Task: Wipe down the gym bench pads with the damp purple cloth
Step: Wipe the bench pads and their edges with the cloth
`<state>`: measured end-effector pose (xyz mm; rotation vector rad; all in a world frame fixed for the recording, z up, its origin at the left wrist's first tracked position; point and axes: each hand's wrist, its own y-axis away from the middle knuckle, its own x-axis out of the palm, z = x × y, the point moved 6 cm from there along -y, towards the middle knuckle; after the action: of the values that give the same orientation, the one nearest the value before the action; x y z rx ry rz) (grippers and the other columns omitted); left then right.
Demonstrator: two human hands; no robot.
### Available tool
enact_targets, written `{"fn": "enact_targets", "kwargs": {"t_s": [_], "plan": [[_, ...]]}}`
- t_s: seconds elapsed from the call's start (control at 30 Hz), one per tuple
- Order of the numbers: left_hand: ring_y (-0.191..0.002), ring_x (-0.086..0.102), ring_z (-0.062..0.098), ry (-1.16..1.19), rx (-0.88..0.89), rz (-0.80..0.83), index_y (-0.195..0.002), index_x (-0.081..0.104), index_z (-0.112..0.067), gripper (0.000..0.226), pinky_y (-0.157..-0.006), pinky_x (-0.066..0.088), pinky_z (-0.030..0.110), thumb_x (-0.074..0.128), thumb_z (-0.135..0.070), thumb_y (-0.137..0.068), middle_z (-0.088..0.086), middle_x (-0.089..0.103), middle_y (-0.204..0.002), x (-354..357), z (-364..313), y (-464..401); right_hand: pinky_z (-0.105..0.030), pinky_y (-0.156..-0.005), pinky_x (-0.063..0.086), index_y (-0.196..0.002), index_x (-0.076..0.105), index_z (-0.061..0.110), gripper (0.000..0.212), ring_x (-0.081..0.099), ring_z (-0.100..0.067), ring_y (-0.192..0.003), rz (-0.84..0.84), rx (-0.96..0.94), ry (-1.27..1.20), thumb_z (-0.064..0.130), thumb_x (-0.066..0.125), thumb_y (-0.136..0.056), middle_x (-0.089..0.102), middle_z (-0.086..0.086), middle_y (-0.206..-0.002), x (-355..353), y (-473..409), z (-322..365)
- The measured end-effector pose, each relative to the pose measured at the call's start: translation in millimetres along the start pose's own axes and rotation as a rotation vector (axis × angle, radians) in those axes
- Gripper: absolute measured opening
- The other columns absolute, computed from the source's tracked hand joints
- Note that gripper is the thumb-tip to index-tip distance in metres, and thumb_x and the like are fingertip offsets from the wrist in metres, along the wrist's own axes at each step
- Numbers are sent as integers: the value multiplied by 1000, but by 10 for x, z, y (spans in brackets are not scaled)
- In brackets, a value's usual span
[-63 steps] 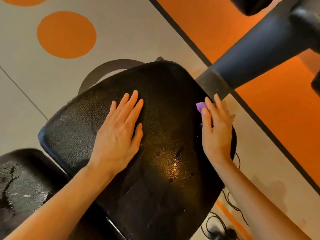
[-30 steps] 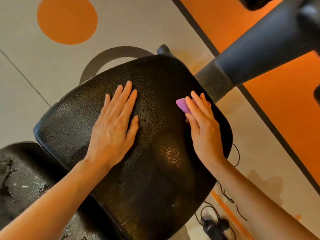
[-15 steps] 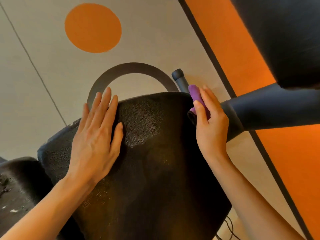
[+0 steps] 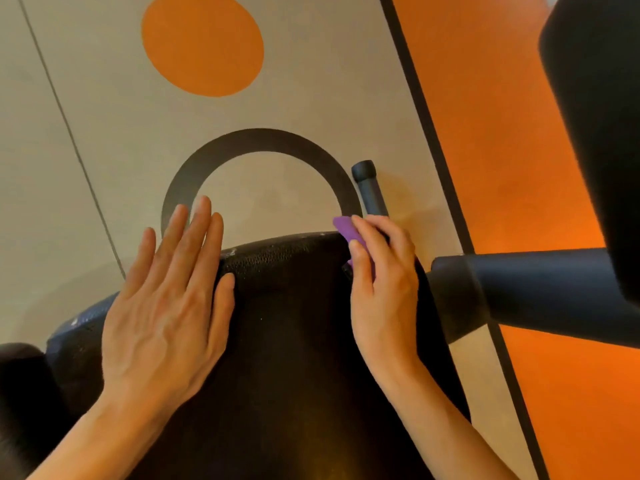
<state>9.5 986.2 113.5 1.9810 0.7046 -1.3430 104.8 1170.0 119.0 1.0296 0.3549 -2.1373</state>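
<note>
The right hand [image 4: 382, 285] pinches the purple cloth [image 4: 349, 233] under its fingers at the far right corner of the black pebbled pad [image 4: 294, 341], so the unwiped far edge runs leftward from there. The left hand [image 4: 166, 306] lies flat on the pad, fingers straight and together.

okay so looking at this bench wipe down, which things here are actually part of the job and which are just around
Part of the job:
purple cloth, held by the right hand
black bench pad
left hand, flat on the pad
second pad at lower left

Just around:
black padded machine arm
black tube end
orange floor circle
dark floor ring
</note>
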Motion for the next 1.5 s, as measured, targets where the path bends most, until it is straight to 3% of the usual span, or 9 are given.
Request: {"fn": "enact_targets", "kwargs": {"t_s": [0.13, 0.33, 0.5, 0.67, 0.9, 1.1, 1.2, 1.33, 1.5], "plan": [[-152, 13, 27, -10, -5, -8, -153, 24, -4, 61, -126, 0, 38, 22, -38, -102, 15, 18, -162, 32, -7, -8, -23, -104, 43, -128, 57, 17, 33, 48, -7, -121, 214, -246, 103, 23, 44, -98, 52, 2, -128, 184, -8, 142], [-150, 20, 29, -7, -4, 36, -151, 30, -3, 62, -125, 7, 41, 22, -40, -101, 16, 24, -159, 51, 5, -51, -27, -90, 50, -105, 65, 24, 23, 54, -1, -100, 35, 139, 38, 30, 44, -99, 60, 10, -105, -5, -231, -134], [-149, 21, 29, 4, -5, 30, -151, 28, -1, 62, -124, 12, 44, 19, -40, -103, 17, 25, -158, 64, 18, -46, -18, -90, 41, -106, 64, 27, 30, 51, -1, -100, 319, -263, 247, 35, 35, -101, 59, 11, -106, 426, -114, 530], [-150, 17, 26, 30, -13, 21, -152, 25, -4, 62, -124, 13, 45, 14, -42, -104, 15, 24, -159, 80, 16, -56, -12, -87, 46, -97, 62, 35, 21, 58, -3, -101, 200, 246, 41, 31, 41, -99, 60, 16, -97, -188, -383, -296], [-150, 18, 26, 13, -8, 48, -151, 26, -1, 62, -126, 2, 34, 16, -39, -103, 17, 25, -159, 62, 15, -41, -27, -86, 46, -104, 66, 25, 35, 56, -6, -93, 440, -279, 251, 36, 32, -101, 64, 10, -100, 600, -135, 740], [-150, 17, 27, 41, -15, 34, -152, 24, -4, 61, -126, 3, 38, 18, -40, -103, 15, 25, -159, 92, 17, -53, -23, -71, 52, -89, 63, 24, 27, 60, -7, -77, 208, 262, 233, 35, 41, -100, 61, 8, -81, -122, -490, -300], [-150, 17, 26, 26, -18, 48, -152, 23, -5, 61, -126, 2, 36, 17, -41, -103, 15, 24, -159, 93, 14, -55, -34, -78, 50, -85, 67, 23, 33, 57, -10, -74, 303, 109, 396, 34, 38, -100, 62, 7, -79, 305, -497, 153], [-149, 17, 26, -3, -15, 57, -152, 25, -4, 62, -126, 1, 34, 17, -41, -103, 15, 23, -159, 82, 20, -59, -27, -77, 47, -96, 67, 33, 34, 56, -5, -83, 501, -135, 265, 41, 34, -100, 64, 12, -88, 491, -331, 521], [-149, 20, 26, -4, -27, 25, -151, 28, -4, 61, -125, 7, 39, 24, -39, -102, 15, 25, -159, 68, 12, -67, -14, -57, 40, -74, 58, 24, 35, 53, -1, -59, 272, 442, 168, 40, 40, -99, 54, 7, -64, -289, -482, -548]]}}
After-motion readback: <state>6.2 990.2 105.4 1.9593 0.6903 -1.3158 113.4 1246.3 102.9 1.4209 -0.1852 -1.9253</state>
